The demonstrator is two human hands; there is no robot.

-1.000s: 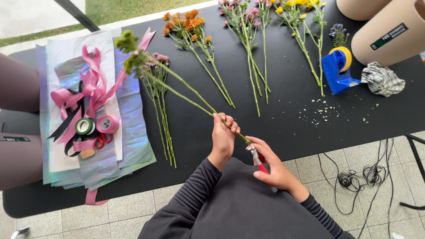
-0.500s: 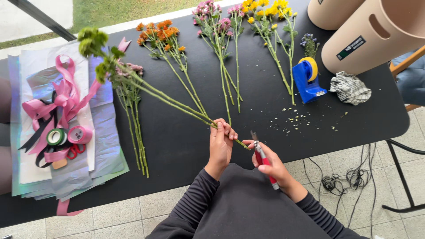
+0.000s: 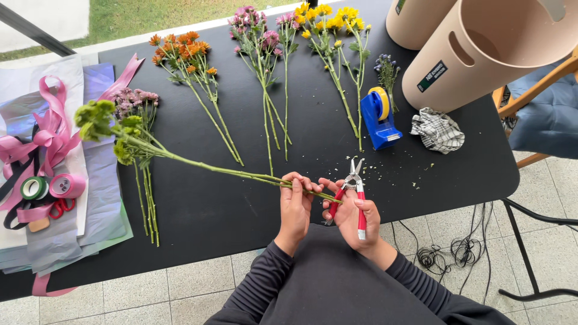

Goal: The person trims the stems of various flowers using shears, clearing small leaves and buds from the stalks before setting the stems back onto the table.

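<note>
1. Head view, hands: left hand is curled shut around the lower part of the green flower stems; right hand is wrapped around the red-handled snips, whose blades stand parted and point away from the body, just right of the stem ends.
2. Head view, key relation: the stems' long axis runs from the green blooms at upper left down to the cut ends between the two hands. The ends poke out past the left fist toward the right hand, touching or nearly touching its fingers; the blades sit just above that tip, not yet around it.
3. Head view, containers: two beige buckets lie tipped at the far right of the black table; the nearer one's mouth shows nothing inside, the other's inside is hidden.
4. Head view, surroundings: orange flowers, purple flowers and yellow flowers lie in rows; a blue tape dispenser and crumpled cloth rest near the buckets; pink ribbon lies left.
</note>
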